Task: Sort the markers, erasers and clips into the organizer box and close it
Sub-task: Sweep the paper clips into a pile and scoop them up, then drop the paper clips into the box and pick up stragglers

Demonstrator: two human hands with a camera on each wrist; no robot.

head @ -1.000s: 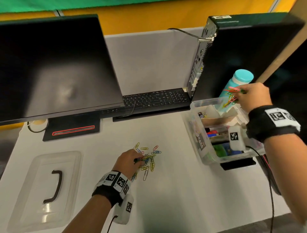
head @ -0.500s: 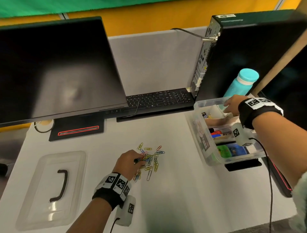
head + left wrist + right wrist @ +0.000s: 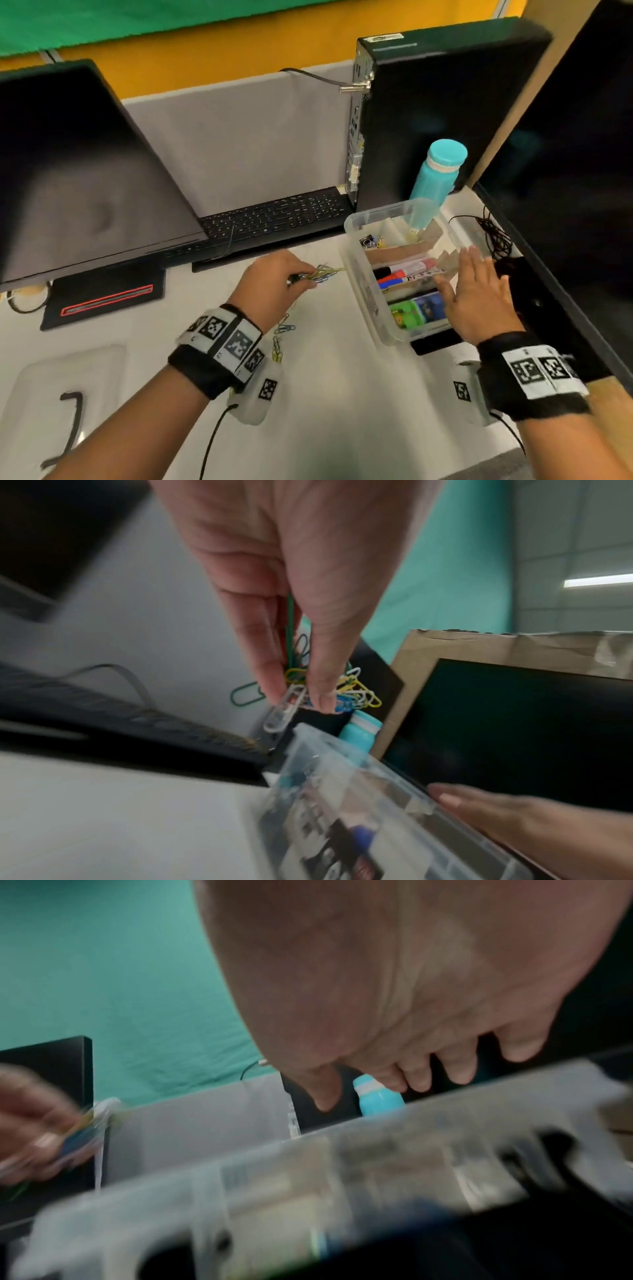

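Note:
My left hand [image 3: 274, 277] pinches a bunch of coloured paper clips [image 3: 323, 273] above the desk, just left of the clear organizer box [image 3: 364, 291]. In the left wrist view, thumb and fingers [image 3: 274, 674] squeeze the paper clips [image 3: 356, 693]. The box holds markers [image 3: 407, 270] in its middle section, erasers [image 3: 418, 310] at the near end and a few clips [image 3: 371, 242] at the far end. My right hand [image 3: 479, 294] hovers flat with straight fingers over the box's right side, holding nothing. A few loose clips [image 3: 281, 334] lie on the desk near my left wrist.
The clear lid [image 3: 65, 404] with a black handle lies at the near left. A monitor [image 3: 78, 164], a keyboard [image 3: 274, 216], a computer tower [image 3: 438, 113] and a teal bottle [image 3: 440, 171] stand behind. A second dark screen [image 3: 575, 164] is to the right.
My left hand lifted a bunch of clips off the desk and carried it right, toward the box. My right hand dropped its clips in the far section and drew back, now flat.

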